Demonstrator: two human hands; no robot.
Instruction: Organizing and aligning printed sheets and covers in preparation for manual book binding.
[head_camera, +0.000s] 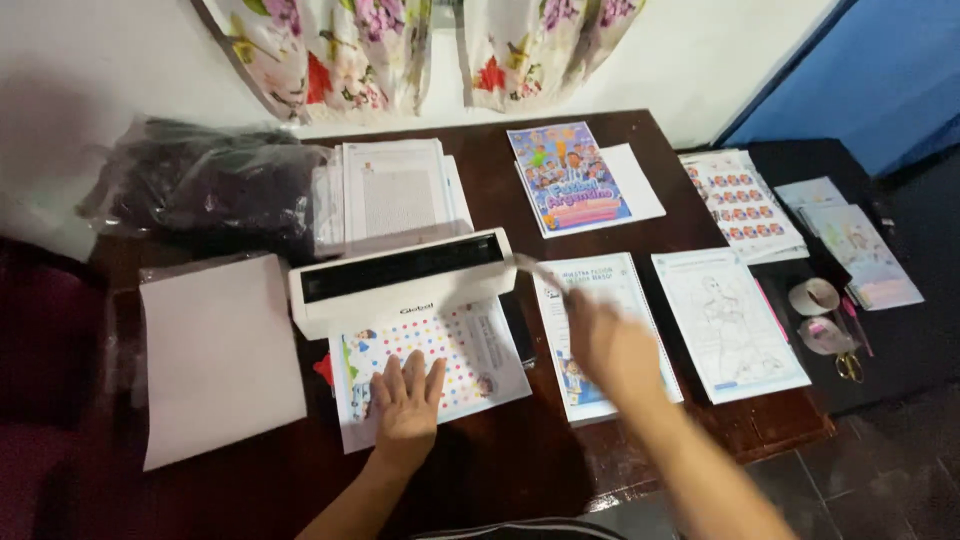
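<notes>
A white laminating machine (400, 278) sits on a dark wooden table (520, 460). A dotted colourful sheet (450, 345) sticks out of its front. My left hand (408, 398) lies flat on that sheet, fingers spread, holding nothing. My right hand (600, 335) is blurred above a printed sheet (600, 290) to the machine's right. It pinches a thin light stick-like thing (535, 267) whose tip points at the machine's right end.
A blank pale sheet (220, 355) lies left of the machine, and a dark plastic bag (220, 185) behind it. Stacks of printed pages (395, 190), a colourful poster (570, 175), a line drawing (730, 320), sticker sheets (745, 205), tape rolls (815, 297) and scissors (848, 365) lie around.
</notes>
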